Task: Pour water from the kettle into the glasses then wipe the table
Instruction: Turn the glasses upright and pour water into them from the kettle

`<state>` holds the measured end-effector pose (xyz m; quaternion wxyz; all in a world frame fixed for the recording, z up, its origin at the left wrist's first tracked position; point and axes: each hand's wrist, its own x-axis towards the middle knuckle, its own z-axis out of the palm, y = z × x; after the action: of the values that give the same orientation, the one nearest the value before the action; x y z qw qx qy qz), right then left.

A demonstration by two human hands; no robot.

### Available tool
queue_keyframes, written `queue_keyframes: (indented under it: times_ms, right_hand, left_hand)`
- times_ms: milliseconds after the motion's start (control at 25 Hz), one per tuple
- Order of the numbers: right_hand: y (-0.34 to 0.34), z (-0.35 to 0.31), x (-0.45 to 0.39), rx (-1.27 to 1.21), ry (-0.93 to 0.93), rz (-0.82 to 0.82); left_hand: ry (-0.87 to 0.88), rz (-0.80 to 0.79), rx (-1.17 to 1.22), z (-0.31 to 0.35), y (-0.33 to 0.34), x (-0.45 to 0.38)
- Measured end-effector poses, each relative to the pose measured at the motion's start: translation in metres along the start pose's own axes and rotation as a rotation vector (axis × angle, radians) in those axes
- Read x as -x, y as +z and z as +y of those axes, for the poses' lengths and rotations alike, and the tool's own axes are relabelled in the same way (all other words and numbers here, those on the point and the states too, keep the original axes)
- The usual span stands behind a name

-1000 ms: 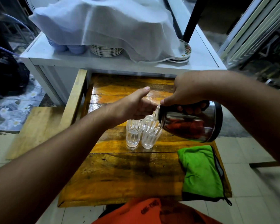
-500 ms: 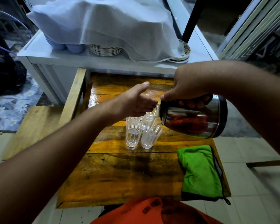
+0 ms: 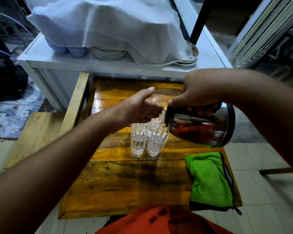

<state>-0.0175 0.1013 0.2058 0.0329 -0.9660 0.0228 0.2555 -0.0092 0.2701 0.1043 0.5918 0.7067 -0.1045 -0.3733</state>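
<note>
My right hand (image 3: 198, 92) grips the black handle of a shiny steel kettle (image 3: 201, 127), tipped on its side with its mouth pointing left over the glasses. Several clear ribbed glasses stand clustered mid-table; the front left glass (image 3: 137, 142) and front right glass (image 3: 156, 144) hold a little water. My left hand (image 3: 142, 108) is curled around the rim of a rear glass (image 3: 156, 121), right against the kettle's mouth; that glass is mostly hidden. A folded green cloth (image 3: 208, 179) lies at the right front of the wooden table (image 3: 125, 186).
Behind the table stands a white cabinet (image 3: 108, 65) carrying stacked plates (image 3: 108, 52) and bowls under a white cloth (image 3: 108, 26). A wooden bench (image 3: 41, 132) runs along the left. Tiled floor surrounds the table.
The kettle has risen and shifted a little to the right, still tipped. My left hand has stayed at the rear glass.
</note>
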Motion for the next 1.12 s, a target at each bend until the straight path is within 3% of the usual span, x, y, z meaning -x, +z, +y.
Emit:
queue_keyframes:
  times_ms: [520, 680, 880, 1120]
  right_hand:
    - [0.033, 0.068, -0.01, -0.334, 0.003, -0.117]
    - [0.039, 0.096, -0.015, -0.453, -0.084, -0.157]
    - [0.046, 0.161, -0.012, -0.938, -0.221, -0.459]
    - [0.097, 0.241, -0.04, -1.3, -0.248, -0.57]
  left_hand:
    - [-0.012, -0.052, -0.195, -0.004, 0.028, -0.029]
    - [-0.007, -0.04, -0.226, 0.0, 0.033, -0.035]
    - [-0.025, -0.032, -0.243, 0.032, 0.059, -0.072]
    - [-0.118, -0.143, -0.385, 0.053, 0.112, -0.149]
